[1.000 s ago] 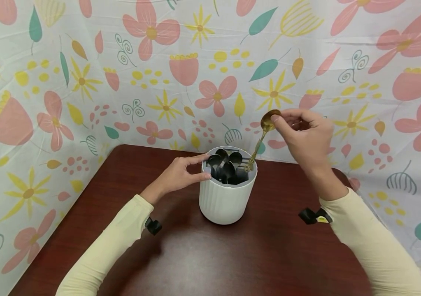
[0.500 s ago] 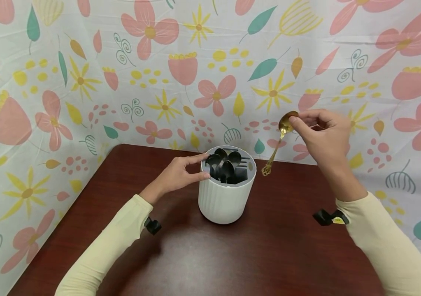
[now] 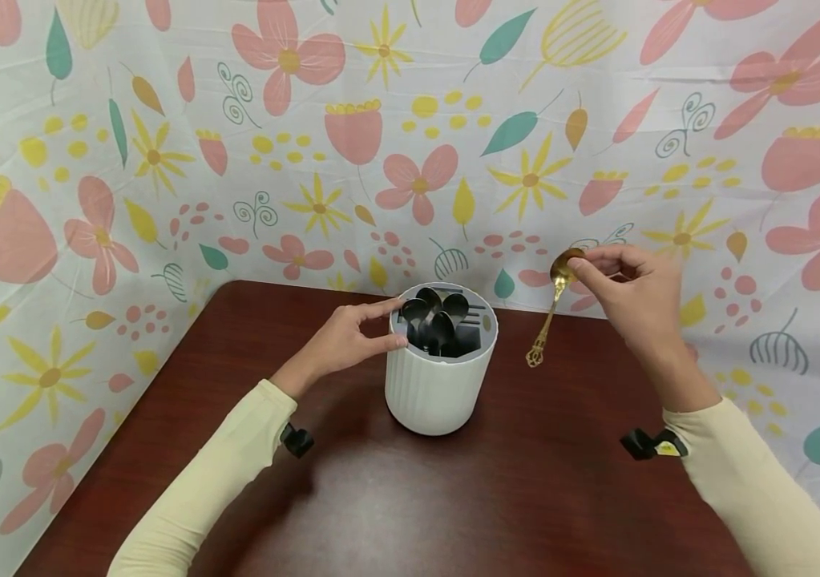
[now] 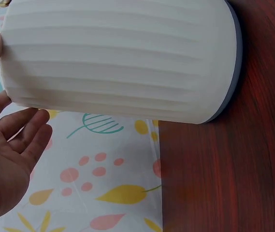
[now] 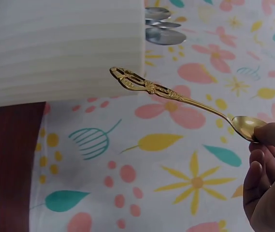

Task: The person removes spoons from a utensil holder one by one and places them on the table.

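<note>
In the head view a white ribbed utensil holder (image 3: 440, 393) stands upright on the table. Several dark, shiny spoons (image 3: 439, 328) sit bowl-up in its grey slotted insert. My left hand (image 3: 343, 343) touches the holder's left rim, thumb and index finger spread along it; from the left wrist, its other fingers (image 4: 33, 137) lie loosely bent beside the wall (image 4: 123, 63). My right hand (image 3: 636, 300) pinches a gold spoon (image 3: 548, 320) by its bowl, right of the holder and above the table. Its ornate openwork handle (image 5: 147, 86) hangs down, apart from the holder.
The dark reddish-brown table (image 3: 381, 497) reaches back to a flower-patterned cloth (image 3: 236, 160) hanging behind and at the sides. The insert's right part shows narrow slots and a larger opening. Black wrist cameras (image 3: 297, 440) sit on both sleeves.
My right hand has carried the gold spoon right, away from over the holder, and then lowered it. The spoon's handle end has left the holder's rim area. My left hand stays put.
</note>
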A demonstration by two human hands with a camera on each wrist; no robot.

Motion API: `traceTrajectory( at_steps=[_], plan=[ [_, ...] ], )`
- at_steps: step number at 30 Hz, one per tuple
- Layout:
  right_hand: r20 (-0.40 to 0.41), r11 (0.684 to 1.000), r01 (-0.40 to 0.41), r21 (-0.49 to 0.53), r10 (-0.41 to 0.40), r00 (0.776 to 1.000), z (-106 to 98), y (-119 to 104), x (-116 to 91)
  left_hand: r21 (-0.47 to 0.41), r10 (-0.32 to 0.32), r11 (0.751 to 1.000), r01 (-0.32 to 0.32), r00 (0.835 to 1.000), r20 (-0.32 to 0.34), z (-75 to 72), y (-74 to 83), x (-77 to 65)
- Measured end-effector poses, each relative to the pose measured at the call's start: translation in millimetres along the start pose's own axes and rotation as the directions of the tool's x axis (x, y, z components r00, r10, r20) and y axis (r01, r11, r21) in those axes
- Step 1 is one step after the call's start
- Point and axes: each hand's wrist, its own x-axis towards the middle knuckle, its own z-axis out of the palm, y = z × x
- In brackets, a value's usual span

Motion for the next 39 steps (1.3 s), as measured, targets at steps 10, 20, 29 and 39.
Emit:
traceTrajectory(
  at_steps=[10, 20, 29, 39],
  plan=[
    [0.055, 0.998, -0.062, -0.010, 0.063, 0.997, 7.4, 19.1, -18.2, -0.004, 0.009, 1.000, -0.009, 1.000, -0.008, 0.4, -0.1, -0.4],
    [0.113, 0.994, -0.107, -0.006, 0.107, 0.988, 18.0, 25.3, -39.3, -0.002, 0.008, 1.000, -0.008, 1.000, -0.003, 0.5, -0.3, -0.8],
    [0.161, 0.984, -0.173, -0.051, 0.179, 0.971, 29.0, 80.7, -49.2, 0.001, 0.009, 1.000, -0.009, 1.000, -0.008, -0.1, 2.4, -0.4],
    [0.204, 0.985, -0.159, -0.063, 0.169, 0.964, 40.6, 110.0, -61.5, 0.009, 0.002, 1.000, -0.002, 1.000, -0.003, 0.8, 2.0, -0.9]
  ],
)
